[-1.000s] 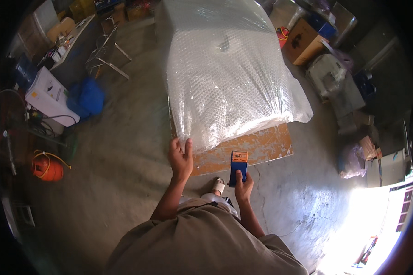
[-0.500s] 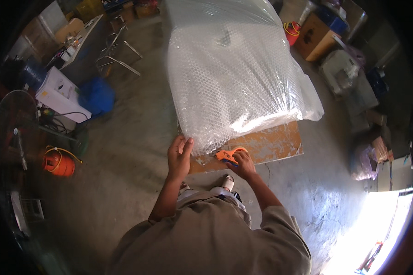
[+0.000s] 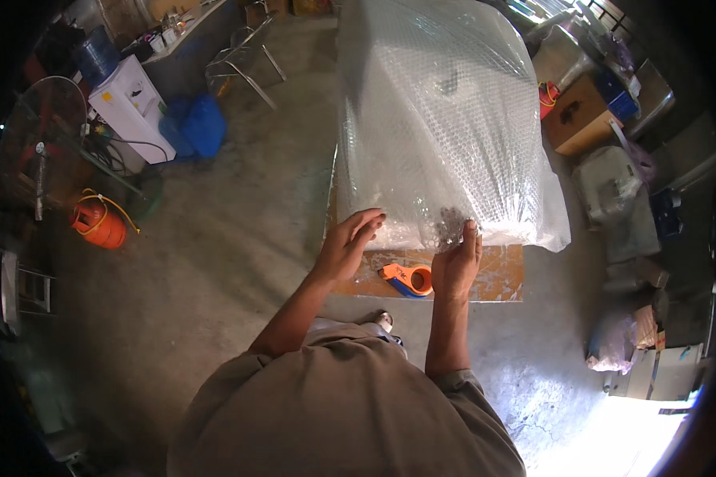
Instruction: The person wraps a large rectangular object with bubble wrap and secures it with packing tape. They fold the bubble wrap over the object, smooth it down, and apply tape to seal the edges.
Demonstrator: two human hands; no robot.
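Note:
A large bulky thing wrapped in clear bubble wrap (image 3: 445, 135) lies on a worn brown board. My right hand (image 3: 457, 269) grips the near edge of the wrap, its thumb on top and its other fingers hidden under the film. At the wrap's near left corner, my left hand (image 3: 347, 248) lays its outstretched fingers against the film, with the thumb a little apart from them. Between the two hands, an orange tape dispenser (image 3: 398, 274) with a blue part rests on the board, touched by neither.
The brown board (image 3: 497, 278) sticks out on the near side. To the left stand an orange gas cylinder (image 3: 99, 225), a fan (image 3: 41, 159), a white water dispenser (image 3: 133, 107), blue bags (image 3: 204, 127) and a metal chair frame (image 3: 250, 67). Cardboard boxes (image 3: 578, 115) and bags line the right.
My right hand has let go of the tape dispenser, which now lies on the board, and has taken hold of the wrap's edge. My left hand has moved right along the film. The view has shifted.

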